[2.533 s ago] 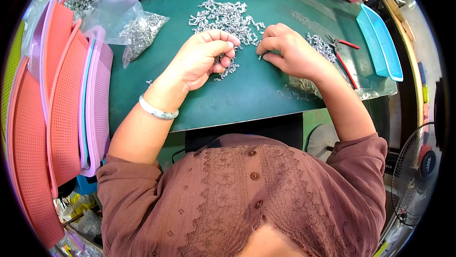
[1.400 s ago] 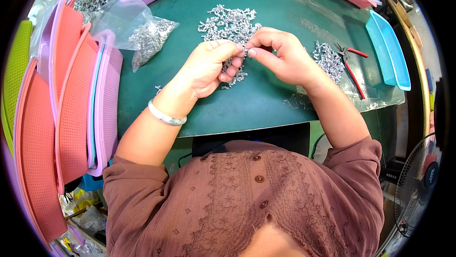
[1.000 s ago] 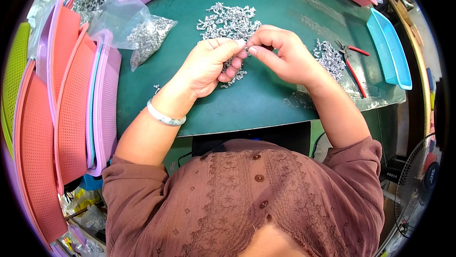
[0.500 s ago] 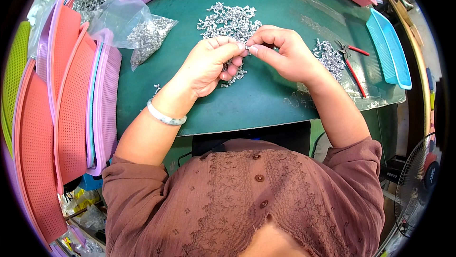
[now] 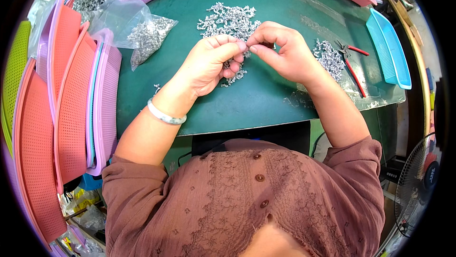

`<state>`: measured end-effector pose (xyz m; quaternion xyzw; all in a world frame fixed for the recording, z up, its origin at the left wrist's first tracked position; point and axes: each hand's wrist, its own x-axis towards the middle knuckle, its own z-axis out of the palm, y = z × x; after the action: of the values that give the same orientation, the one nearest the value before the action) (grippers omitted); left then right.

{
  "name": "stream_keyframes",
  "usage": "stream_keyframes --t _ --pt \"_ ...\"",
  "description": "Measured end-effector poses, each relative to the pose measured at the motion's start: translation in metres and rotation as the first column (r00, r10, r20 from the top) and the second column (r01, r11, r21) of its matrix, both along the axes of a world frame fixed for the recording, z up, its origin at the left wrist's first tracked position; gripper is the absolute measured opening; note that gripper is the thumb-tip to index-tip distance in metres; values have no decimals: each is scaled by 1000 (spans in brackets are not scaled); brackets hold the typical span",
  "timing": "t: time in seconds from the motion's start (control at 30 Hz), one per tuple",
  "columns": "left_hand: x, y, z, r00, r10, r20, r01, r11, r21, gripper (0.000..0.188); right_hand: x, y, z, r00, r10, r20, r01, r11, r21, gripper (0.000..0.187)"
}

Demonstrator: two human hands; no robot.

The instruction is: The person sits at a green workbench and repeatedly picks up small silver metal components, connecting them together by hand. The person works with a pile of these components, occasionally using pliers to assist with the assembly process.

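My left hand (image 5: 213,62) and my right hand (image 5: 284,53) meet fingertip to fingertip over the near side of a pile of small silvery metal parts (image 5: 232,19). The left thumb and forefinger are pinched on a small metal part, almost wholly covered by the fingertips; the other left fingers curl beneath. Against its tip, the right thumb and forefinger also pinch, but what lies between them is too small and hidden to name. A second, smaller heap of metal parts (image 5: 328,59) lies beyond my right wrist, beside red-handled pliers (image 5: 354,69) with their jaws apart.
On the green tabletop (image 5: 266,100), a clear bag of metal parts (image 5: 149,38) lies at the left. Stacked pink baskets (image 5: 40,152) and a purple basket (image 5: 107,100) crowd the left edge. A blue basket (image 5: 389,48) stands at the right, above a fan (image 5: 418,186).
The right fingertips have shifted very slightly, and the silvery bit that showed between the hands is now mostly covered. Both arms are otherwise in the same place.
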<state>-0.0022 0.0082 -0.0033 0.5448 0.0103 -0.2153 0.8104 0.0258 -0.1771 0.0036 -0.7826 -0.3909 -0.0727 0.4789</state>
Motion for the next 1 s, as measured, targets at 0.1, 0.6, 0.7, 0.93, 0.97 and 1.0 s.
stream_keyframes --t 0.1,0.6,0.7,0.93,0.97,1.0 --pt "-1 -2 0 1000 3 7 -3 999 50 9 0 0 1 1000 -11 -19 11 1000 -28 7" --pt "2 1 1 1000 -2 -29 5 995 98 14 11 -37 20 998 -31 -54 -9 779 -626 14" --pt "2 1 0 998 -44 -45 47 997 54 17 10 -33 14 1000 -7 3 8 749 -663 13" --pt "-2 -4 3 991 -89 -104 79 992 -95 31 6 -14 13 991 114 77 -93 967 -236 7" --pt "-1 -3 4 988 -96 -122 83 990 -111 32 5 -11 13 989 141 49 -134 983 -129 7" --pt "-1 -3 4 985 -104 -139 86 988 -128 32 3 -11 16 998 51 41 -43 986 -163 10"
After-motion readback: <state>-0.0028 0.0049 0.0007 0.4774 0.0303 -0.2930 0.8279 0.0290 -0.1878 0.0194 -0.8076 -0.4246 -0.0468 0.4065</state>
